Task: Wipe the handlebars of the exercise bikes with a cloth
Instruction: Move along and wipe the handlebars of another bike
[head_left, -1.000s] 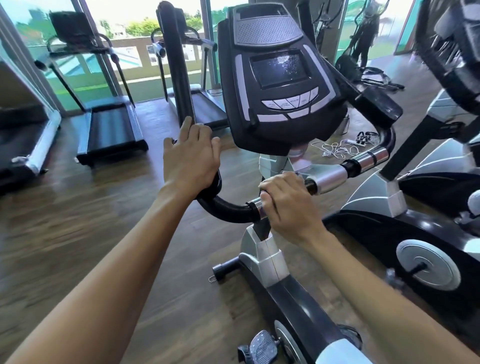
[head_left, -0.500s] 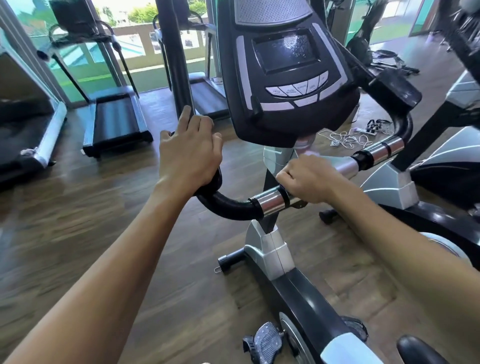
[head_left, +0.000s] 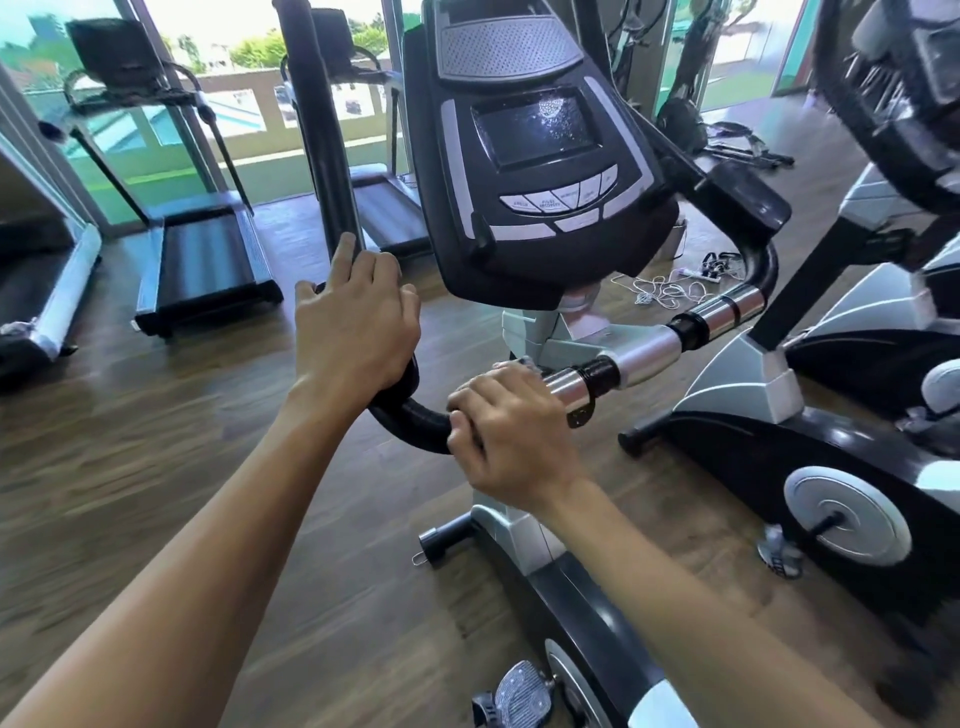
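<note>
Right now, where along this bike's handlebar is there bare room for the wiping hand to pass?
Free: the silver bar between the right hand and the chrome grip near the bend. Crowded: the black curve between both hands; the left hand grips its upper end, under the console.

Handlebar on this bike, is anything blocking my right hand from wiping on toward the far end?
Nothing visible does. The right hand grips the handlebar near its middle, and the bar beyond it runs bare to the right curve, below the console.

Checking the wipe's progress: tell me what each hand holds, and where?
Left hand grips the handlebar at its black left bend; right hand grips the bar beside the chrome sensor. Cloth barely visible.
</note>
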